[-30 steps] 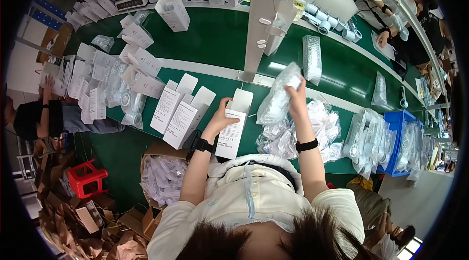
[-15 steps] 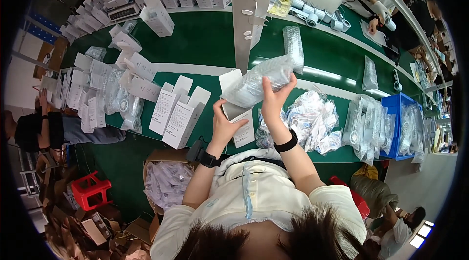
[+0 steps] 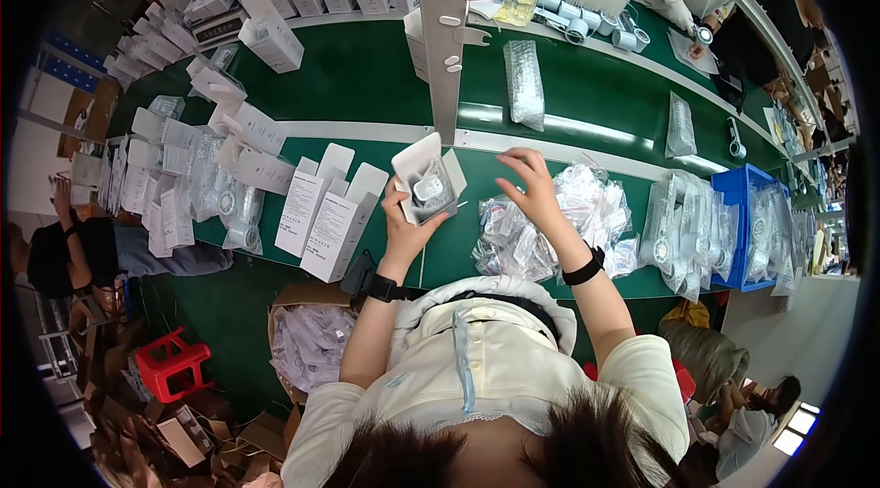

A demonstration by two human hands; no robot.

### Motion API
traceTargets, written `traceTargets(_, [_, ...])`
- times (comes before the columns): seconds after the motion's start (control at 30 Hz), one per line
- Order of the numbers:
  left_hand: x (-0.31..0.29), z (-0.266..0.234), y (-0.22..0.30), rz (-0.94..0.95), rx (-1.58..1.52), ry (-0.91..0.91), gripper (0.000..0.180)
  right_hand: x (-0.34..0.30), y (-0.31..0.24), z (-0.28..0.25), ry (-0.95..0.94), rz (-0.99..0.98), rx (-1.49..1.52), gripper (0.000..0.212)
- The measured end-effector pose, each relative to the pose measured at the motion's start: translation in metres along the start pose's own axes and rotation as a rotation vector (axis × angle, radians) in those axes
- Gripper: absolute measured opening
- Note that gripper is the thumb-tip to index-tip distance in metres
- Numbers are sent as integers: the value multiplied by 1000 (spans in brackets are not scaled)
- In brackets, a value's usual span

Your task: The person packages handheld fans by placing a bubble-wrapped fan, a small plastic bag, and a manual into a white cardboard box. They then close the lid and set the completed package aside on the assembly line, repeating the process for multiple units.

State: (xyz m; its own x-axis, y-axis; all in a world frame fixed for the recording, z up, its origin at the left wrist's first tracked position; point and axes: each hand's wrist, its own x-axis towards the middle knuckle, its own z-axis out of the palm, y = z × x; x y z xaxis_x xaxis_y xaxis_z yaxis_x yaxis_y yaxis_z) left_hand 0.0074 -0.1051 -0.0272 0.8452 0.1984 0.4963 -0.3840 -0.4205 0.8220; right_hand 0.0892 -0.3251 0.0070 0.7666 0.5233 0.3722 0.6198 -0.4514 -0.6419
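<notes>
My left hand [image 3: 410,224] grips a small white carton [image 3: 419,161] with its flaps up. Inside the carton sits a bubble-wrapped item [image 3: 429,189], its top showing at the opening. My right hand [image 3: 533,184] is off to the right of the carton, fingers apart and holding nothing. Beneath and beside that hand lies a heap of small clear plastic packets [image 3: 587,206]. Two white cartons [image 3: 332,230] with open flaps stand on the green table to the left of my left hand.
Several bubble-wrapped parts [image 3: 686,231] lie by a blue bin [image 3: 744,282] at the right. More open cartons [image 3: 266,32] line the far left. A metal post [image 3: 444,76] rises beyond my hands. One bubble-wrapped package [image 3: 524,85] rests on the green conveyor. A co-worker's gloved hand [image 3: 679,13] shows far right.
The bubble-wrapped item has gone down into the carton. My right hand has let go of it and moved aside to the right, while the left hand still holds the carton.
</notes>
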Motion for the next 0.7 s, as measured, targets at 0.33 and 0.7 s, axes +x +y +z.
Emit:
traceTargets(0.33, [27,-33,55,-212,301,-181,22,-36,31,29,-463,210,-208,32])
traceTargets(0.7, [44,-32,38,-397,204,-14,10,44,-91,-23,-49,-422,85,17])
